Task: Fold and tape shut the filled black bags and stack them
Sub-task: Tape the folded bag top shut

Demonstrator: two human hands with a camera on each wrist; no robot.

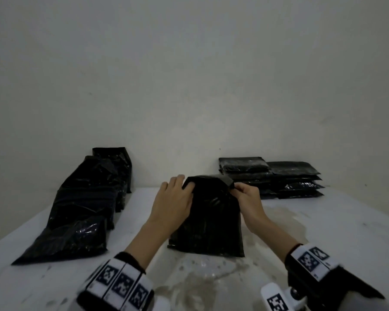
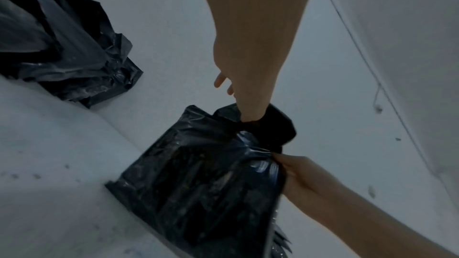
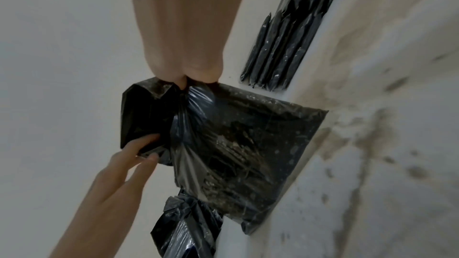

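A filled black bag (image 1: 208,221) stands on its bottom edge in the middle of the white table (image 1: 323,239), close to the person, with its top flap bent over toward the wall. In the right wrist view the plastic is gathered into tight creases just below the top.

The left hand (image 1: 173,203) lies against the upper left side of the bag; its fingers (image 3: 139,150) are fairly straight and touch the folded flap, and the left wrist view shows the thumb side tucked into the fold. Whether it truly grips the plastic cannot be told. The right hand (image 1: 248,196) pinches the upper right corner of the bag between thumb and curled fingers, clamped on the gathered plastic. The 2 hands sit apart, 1 at each top corner.

To the left, a row of loose filled bags (image 1: 83,209) leans back toward the wall (image 1: 189,75), well apart from the held bag. To the right, at the back of the table, flat sealed bags (image 1: 279,178) lie stacked in 2 piles side by side. The table surface around the bag carries brownish stains (image 1: 285,221). Each wrist wears a band (image 1: 119,281) with black and white square markers.
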